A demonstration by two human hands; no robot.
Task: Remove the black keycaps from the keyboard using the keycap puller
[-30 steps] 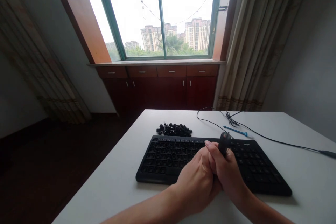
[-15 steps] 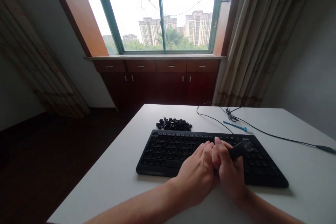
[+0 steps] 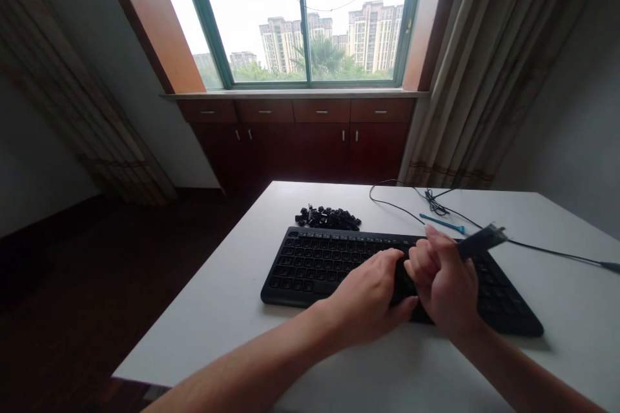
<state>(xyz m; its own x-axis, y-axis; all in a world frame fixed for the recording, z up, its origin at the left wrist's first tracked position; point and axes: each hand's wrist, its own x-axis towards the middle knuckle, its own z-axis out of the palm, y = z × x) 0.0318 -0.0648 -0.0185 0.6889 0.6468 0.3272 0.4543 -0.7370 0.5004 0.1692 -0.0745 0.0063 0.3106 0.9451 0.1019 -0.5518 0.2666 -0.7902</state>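
Observation:
A black keyboard (image 3: pixel 310 261) lies on the white table, its left part showing rows of bare key sockets without caps. Above its right half, my right hand (image 3: pixel 448 284) is wrapped in a fist round a dark tool (image 3: pixel 477 242) with a clear-looking tip, pointing up to the right; its exact kind is unclear. My left hand (image 3: pixel 371 293) is just left of it, thumb and fingers curved round a dark piece between the hands. Whether that piece belongs to the same tool cannot be made out. Behind the keyboard rests a heap of loose black keycaps (image 3: pixel 329 217).
A thin blue stick-like tool (image 3: pixel 442 224) lies behind the keyboard's right side. A black cable (image 3: pixel 387 206) loops at the back, with a tangle (image 3: pixel 436 204) and a run to the right. Beyond the table's far edge stand red-brown cabinets (image 3: pixel 320 148) under a window.
My hands, pressed together before, have come apart a little. The right hand has shifted right and the tool's tip has risen. The view has tilted down slightly.

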